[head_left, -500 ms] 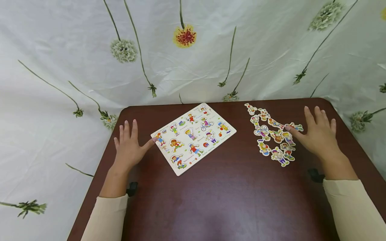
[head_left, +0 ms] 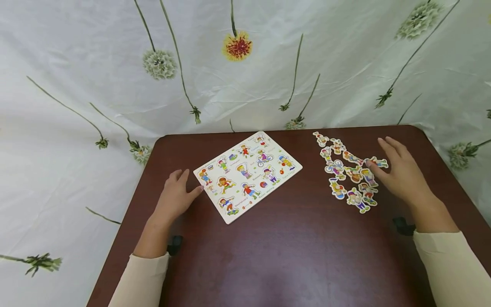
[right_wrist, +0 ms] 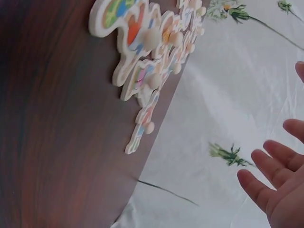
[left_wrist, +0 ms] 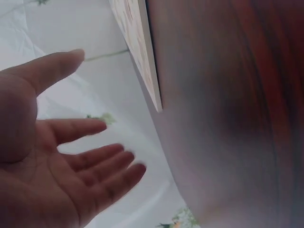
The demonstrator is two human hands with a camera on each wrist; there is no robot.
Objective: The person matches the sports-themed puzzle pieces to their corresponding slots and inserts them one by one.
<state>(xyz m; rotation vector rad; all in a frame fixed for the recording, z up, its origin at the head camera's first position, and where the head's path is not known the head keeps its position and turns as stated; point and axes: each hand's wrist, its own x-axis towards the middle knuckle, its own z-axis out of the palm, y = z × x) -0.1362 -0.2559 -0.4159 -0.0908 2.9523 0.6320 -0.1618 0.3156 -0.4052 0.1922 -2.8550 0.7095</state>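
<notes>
The sports puzzle board points its long axis eight-to-two o'clock; knobbed puzzle pieces at three o'clock; left hand, right hand loosely spread.

The board lies left of the pieces.

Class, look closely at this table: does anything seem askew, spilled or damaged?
The puzzle board looks askew: it lies turned at an angle to the far edge of the table. The loose pieces to its right form an irregular cluster. No spill or damage shows.
</notes>
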